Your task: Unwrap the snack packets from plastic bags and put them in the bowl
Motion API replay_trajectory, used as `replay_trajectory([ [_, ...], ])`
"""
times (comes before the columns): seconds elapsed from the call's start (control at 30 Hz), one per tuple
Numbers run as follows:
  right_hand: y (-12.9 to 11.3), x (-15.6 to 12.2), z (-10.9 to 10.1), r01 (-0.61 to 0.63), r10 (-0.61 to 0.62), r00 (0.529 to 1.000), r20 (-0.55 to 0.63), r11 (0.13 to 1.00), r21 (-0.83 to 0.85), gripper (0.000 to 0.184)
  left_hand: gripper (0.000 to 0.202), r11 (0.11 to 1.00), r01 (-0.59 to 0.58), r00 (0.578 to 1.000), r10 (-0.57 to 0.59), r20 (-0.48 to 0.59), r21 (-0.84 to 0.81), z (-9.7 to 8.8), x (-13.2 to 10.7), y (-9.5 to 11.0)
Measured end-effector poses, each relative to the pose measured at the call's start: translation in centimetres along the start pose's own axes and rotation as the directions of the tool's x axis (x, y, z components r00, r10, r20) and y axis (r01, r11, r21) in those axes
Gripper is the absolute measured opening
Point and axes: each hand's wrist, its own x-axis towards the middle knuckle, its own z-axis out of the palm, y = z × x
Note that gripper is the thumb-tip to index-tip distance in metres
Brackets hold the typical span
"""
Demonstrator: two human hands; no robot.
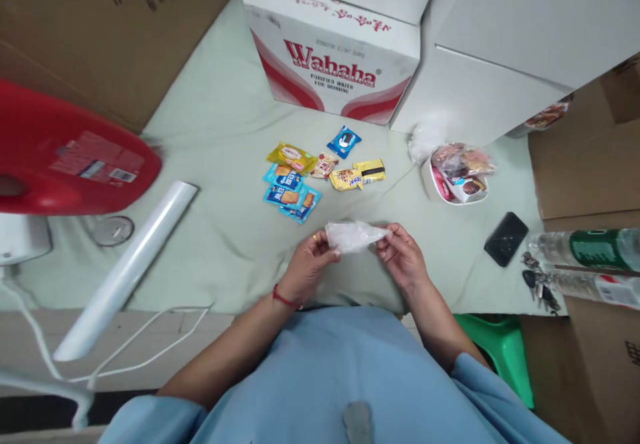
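Both my hands hold a small clear plastic bag (354,236) just above the pale green cloth (220,137). My left hand (307,265) pinches its left end, with a ring and a red wrist thread showing. My right hand (403,254) pinches the right end. Beyond the bag lie several small snack packets (295,181): blue ones, yellow ones and a blue cookie packet (344,141). A white bowl (453,181) with more wrapped snacks sits to the right.
A Wahaha water carton (333,51) and white boxes stand at the back. A red stool (65,151), a white roll (127,267) and cables lie left. A black phone (506,238), keys (539,284), bottles (585,251) and cardboard boxes are right.
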Motion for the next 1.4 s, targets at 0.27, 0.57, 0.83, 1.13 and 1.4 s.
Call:
replay_trajectory([
  [0.27,0.3,-0.6,0.6,0.062,-0.067,0.997,-0.047,0.992,-0.109,0.035,0.04,0.672,-0.542,0.749,0.658,-0.072,0.504,-0.7,-1.2,0.4],
  [0.57,-0.4,-1.5,2.7,0.211,-0.211,0.976,0.051,0.867,-0.452,0.028,0.027,0.777,-0.109,0.984,0.173,-0.045,0.621,-0.3,-0.3,0.7],
  [0.83,-1.0,0.6,1.7,0.158,-0.198,0.98,-0.033,0.865,-0.476,0.036,0.053,0.981,0.163,0.986,-0.164,0.002,-0.106,-1.4,-0.5,2.4],
  [1.13,0.7,-2.1,2.7,0.484,-0.709,0.691,0.144,0.304,-0.821,0.022,0.051,0.982,0.16,0.986,-0.164,-0.03,-0.101,-1.4,-0.1,1.5],
  [1.4,2.1,-1.0,5.3,0.568,-0.371,0.812,0.45,0.326,-0.756,0.025,0.035,0.999,0.029,0.998,-0.027,0.052,-0.035,-0.8,-1.1,1.7],
])
